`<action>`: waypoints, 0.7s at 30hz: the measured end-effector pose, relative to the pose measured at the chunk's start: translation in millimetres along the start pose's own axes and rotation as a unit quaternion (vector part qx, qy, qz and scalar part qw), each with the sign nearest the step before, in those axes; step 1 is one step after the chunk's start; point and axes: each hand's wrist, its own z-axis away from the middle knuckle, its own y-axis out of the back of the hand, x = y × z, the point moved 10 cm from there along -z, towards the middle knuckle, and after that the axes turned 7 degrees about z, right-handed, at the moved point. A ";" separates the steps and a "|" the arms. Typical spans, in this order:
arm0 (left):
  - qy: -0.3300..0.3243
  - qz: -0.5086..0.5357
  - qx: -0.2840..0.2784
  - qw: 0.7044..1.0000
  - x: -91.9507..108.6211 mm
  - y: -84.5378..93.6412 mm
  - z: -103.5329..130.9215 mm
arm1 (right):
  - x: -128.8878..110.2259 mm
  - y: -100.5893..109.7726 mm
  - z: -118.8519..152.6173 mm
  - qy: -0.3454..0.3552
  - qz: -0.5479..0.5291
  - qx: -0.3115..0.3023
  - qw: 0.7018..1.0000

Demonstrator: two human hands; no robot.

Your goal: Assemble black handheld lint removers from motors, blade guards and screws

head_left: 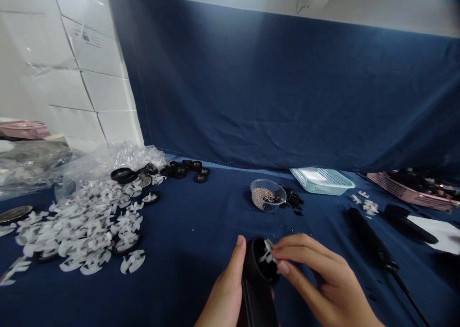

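Observation:
My left hand (pixel 228 286) is wrapped round a black plastic housing (pixel 257 293) with a round open end facing up and toward the right. My right hand (pixel 316 274) pinches a small white plastic part (pixel 268 253) between thumb and fingers, at the mouth of that opening. Part of the white piece reaches inside the dark round cavity; whether it touches the inner wall I cannot tell. The left fingers are mostly hidden behind the housing, with the thumb along its left side.
A heap of white plastic parts (pixel 89 226) lies at left, with black rings (pixel 124 174) behind. Ahead stand a clear cup of screws (pixel 278 203), small black pieces (pixel 293 200) and a light blue basket (pixel 327 188). A corded black screwdriver (pixel 372 241) and pink basket (pixel 413 195) are at right.

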 end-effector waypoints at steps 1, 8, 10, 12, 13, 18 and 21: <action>0.003 0.009 -0.004 1.000 -0.2 -0.9 -0.3 | 0.5 0.4 0.2 0.000 0.003 0.004 1.000; -0.029 -0.005 -0.030 0.999 3.8 -0.6 -6.1 | -7.2 -4.7 -2.7 0.043 0.036 -0.006 0.998; -0.045 -0.005 -0.058 0.997 5.6 -3.3 -7.8 | -10.5 -6.8 -3.8 0.051 0.044 -0.022 0.997; -0.054 -0.018 -0.068 0.996 6.2 -3.5 -8.5 | -11.9 -9.2 -5.0 0.046 0.043 -0.045 0.997; -0.057 -0.025 -0.070 0.996 6.4 -3.9 -8.3 | -12.5 -11.1 -5.6 0.044 0.042 -0.061 0.996; -0.064 -0.044 -0.042 0.996 7.7 -3.2 -2.7 | -7.7 -11.0 -8.1 0.016 0.057 -0.087 0.994; -0.070 -0.065 -0.037 0.995 7.5 -5.5 0.2 | 2.9 -2.3 -9.3 -0.038 0.092 -0.052 0.994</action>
